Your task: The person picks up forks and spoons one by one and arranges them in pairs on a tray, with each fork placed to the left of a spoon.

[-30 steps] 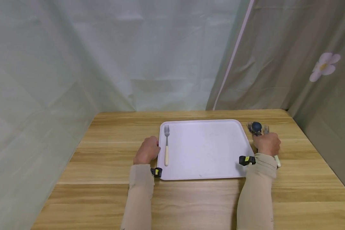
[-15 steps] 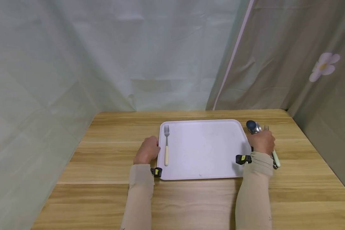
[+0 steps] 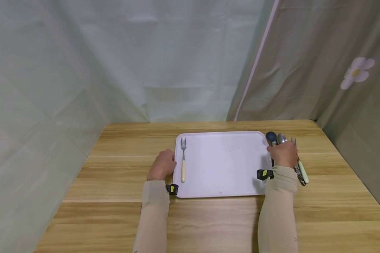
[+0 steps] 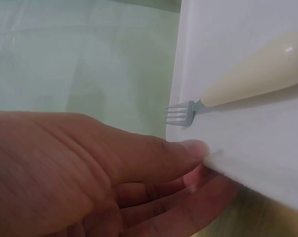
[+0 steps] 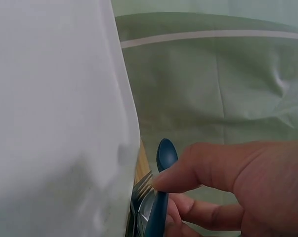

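Observation:
My left hand (image 3: 162, 165) pinches the left rim of a white rectangular tray (image 3: 225, 165); in the left wrist view the thumb lies on top and the fingers underneath. Near that rim, a fork with a cream handle (image 3: 183, 171) lies on the tray. Beside the tray's right edge, my right hand (image 3: 284, 154) pinches a dark blue spoon (image 5: 166, 155) between thumb and fingers, its bowl pointing away. A metal spoon (image 3: 282, 138) shows just right of the blue bowl, partly hidden by the hand. In the right wrist view, metal fork tines (image 5: 143, 186) show beside the blue spoon.
A fork with a pale green handle (image 3: 303, 172) lies right of my right hand, next to a dark patterned handle (image 3: 299, 178). The wooden table (image 3: 114, 196) meets light green curtains (image 3: 183, 70) at the back and sides.
My right hand has moved left toward the tray's right edge, taking the blue spoon with it. The metal spoon and patterned handle have come into view. The left hand and tray stay put.

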A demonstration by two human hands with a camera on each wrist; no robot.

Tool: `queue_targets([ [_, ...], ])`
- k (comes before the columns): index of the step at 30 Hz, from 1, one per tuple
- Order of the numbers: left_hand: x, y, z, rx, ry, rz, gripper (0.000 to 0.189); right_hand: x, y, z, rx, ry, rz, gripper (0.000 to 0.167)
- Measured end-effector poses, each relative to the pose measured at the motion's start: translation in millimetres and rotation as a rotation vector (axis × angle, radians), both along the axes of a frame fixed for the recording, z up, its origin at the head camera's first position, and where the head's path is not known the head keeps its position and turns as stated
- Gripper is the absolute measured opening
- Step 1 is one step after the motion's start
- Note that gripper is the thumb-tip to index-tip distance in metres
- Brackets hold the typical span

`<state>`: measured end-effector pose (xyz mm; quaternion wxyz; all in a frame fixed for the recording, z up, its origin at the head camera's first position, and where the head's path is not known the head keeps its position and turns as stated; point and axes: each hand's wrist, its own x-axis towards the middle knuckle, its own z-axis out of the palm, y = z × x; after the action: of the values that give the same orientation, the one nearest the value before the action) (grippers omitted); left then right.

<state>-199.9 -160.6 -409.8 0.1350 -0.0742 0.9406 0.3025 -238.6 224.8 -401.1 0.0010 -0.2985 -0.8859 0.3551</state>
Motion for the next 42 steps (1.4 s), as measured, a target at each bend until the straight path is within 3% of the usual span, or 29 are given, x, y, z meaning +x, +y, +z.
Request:
queue_targets([
  [9, -0.1, 0.2, -0.4, -0.001, 0.002, -0.001, 0.013, 0.6, -7, 1.6, 0.028, 0.017, 0.039, 0.05],
  [31, -0.5, -0.4, 0.2, -0.005, 0.003, 0.001, 0.013, -3.1, -23, 2.8, 0.022, 0.004, 0.123, 0.046],
  [42, 0.1, 0.9, 0.2, 0.003, -0.002, 0.005, 0.013, -3.2, -33, 4.6, 0.026, 0.013, 0.178, 0.035],
])
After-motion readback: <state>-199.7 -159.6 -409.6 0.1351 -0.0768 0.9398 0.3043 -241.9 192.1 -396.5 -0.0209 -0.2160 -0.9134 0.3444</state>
